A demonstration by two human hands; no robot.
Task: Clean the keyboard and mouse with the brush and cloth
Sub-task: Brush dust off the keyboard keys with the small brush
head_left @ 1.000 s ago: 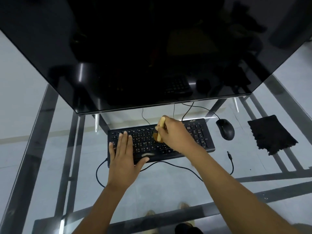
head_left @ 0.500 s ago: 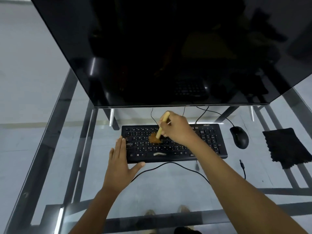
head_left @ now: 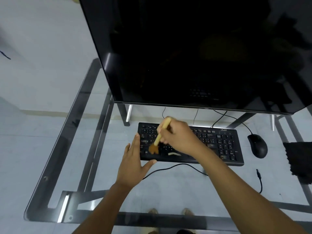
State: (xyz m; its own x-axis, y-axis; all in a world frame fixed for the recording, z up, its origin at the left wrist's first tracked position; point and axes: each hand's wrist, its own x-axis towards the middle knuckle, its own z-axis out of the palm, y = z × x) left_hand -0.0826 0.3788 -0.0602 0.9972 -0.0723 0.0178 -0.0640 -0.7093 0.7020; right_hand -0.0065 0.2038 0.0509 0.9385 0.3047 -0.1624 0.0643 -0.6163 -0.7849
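A black keyboard lies on the glass desk under the monitor. My right hand grips a brush with a pale wooden handle; its brown bristles touch the keys at the keyboard's lower left. My left hand rests flat, fingers apart, against the keyboard's left end, thumb at its front edge. A black mouse sits to the right of the keyboard. A black cloth lies further right, cut off by the frame edge.
A large dark monitor overhangs the back of the glass desk, which has a grey metal frame. A black cable loops in front of the keyboard, and a loose plug end lies front right.
The brush has moved left and toward the front along the keys. My left hand slid off the keys to the keyboard's left end. The view has shifted left.
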